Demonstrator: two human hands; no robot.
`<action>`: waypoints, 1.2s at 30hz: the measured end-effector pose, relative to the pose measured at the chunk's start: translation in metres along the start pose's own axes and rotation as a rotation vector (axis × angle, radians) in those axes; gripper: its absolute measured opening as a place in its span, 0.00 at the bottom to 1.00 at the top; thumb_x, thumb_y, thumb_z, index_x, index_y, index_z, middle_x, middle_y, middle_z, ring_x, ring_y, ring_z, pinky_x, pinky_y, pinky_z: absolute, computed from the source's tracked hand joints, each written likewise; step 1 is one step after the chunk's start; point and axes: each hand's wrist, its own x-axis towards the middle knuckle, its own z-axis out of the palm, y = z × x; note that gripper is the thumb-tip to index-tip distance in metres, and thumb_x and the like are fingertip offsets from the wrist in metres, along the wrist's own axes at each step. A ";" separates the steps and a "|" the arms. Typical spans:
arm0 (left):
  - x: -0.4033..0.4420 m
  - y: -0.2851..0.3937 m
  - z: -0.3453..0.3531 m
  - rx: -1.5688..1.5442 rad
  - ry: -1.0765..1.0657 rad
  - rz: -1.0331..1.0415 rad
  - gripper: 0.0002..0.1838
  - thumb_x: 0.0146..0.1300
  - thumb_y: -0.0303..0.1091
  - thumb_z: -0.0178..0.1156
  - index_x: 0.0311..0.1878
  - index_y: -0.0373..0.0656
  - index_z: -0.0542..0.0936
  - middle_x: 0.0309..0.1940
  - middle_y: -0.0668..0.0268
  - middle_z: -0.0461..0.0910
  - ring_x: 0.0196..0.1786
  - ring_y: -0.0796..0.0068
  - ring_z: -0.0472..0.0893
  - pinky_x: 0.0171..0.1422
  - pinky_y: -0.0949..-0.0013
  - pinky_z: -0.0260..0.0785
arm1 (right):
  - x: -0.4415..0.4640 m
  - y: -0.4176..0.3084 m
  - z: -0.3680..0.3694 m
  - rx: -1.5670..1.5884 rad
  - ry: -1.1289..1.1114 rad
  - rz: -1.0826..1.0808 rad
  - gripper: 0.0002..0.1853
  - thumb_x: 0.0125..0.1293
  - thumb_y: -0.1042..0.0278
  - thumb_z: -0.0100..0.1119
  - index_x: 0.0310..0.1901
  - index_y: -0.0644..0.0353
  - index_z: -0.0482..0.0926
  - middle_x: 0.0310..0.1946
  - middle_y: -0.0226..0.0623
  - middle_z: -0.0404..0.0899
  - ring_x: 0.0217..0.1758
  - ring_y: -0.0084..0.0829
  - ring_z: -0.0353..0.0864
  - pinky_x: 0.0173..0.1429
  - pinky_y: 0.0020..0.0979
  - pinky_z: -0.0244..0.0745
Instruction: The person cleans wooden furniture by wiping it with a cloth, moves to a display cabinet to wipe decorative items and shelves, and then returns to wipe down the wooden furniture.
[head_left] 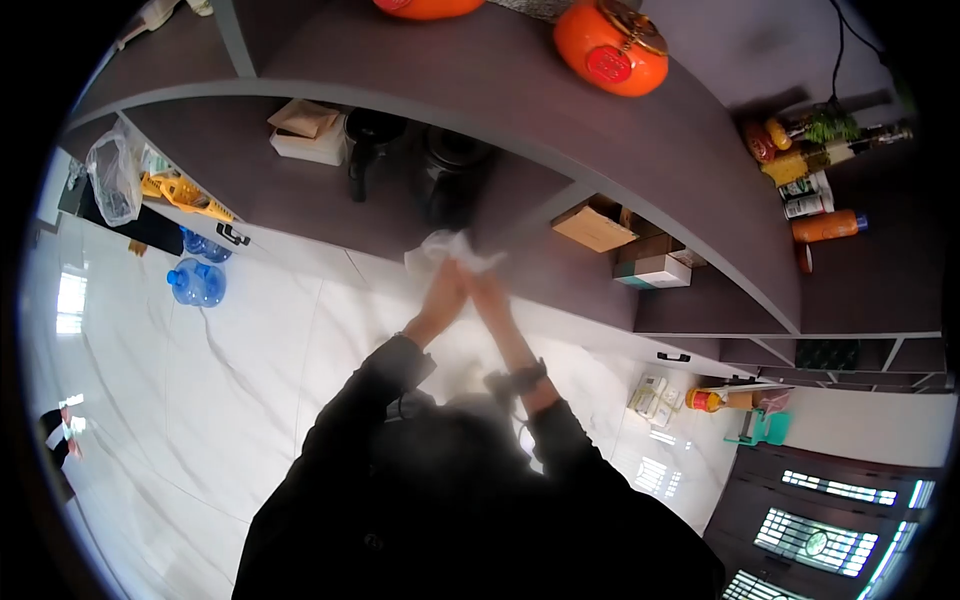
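Observation:
A white cloth or tissue (450,250), blurred, is held in front of the lower shelf. My left hand (445,293) is closed on it from the left, and my right hand (484,288) touches it from the right, the two hands close together. The fingers of both are hazy. Just behind the cloth stands a dark pot or kettle (452,165) with a black handle. Another black-handled vessel (368,145) is to its left, beside a white box (308,146) with a brown packet on top.
An orange jar (612,52) stands on the upper shelf. Open boxes (600,225) lie in the compartment at right. Bottles (828,226) are at far right. Blue water jugs (197,283) and packages (655,400) rest on the floor.

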 end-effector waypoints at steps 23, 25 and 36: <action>-0.021 -0.052 -0.019 0.586 0.126 0.160 0.25 0.68 0.36 0.52 0.66 0.36 0.70 0.54 0.51 0.78 0.50 0.51 0.78 0.59 0.55 0.70 | -0.009 0.039 0.051 -0.066 -0.109 0.166 0.24 0.70 0.54 0.59 0.58 0.65 0.76 0.49 0.49 0.82 0.54 0.43 0.82 0.59 0.36 0.72; -0.022 -0.013 -0.037 0.589 -0.038 -0.137 0.25 0.67 0.42 0.57 0.62 0.37 0.74 0.56 0.49 0.78 0.64 0.43 0.71 0.67 0.49 0.64 | -0.003 0.033 0.047 -0.033 -0.094 0.181 0.20 0.64 0.57 0.64 0.51 0.62 0.80 0.47 0.48 0.83 0.53 0.41 0.82 0.56 0.36 0.74; -0.047 -0.038 0.051 -0.051 -0.303 -0.496 0.35 0.57 0.40 0.68 0.66 0.35 0.70 0.56 0.59 0.79 0.59 0.67 0.78 0.64 0.62 0.70 | 0.021 0.093 -0.050 -0.786 -0.146 -0.336 0.47 0.62 0.40 0.61 0.68 0.76 0.63 0.70 0.58 0.63 0.77 0.50 0.57 0.79 0.49 0.49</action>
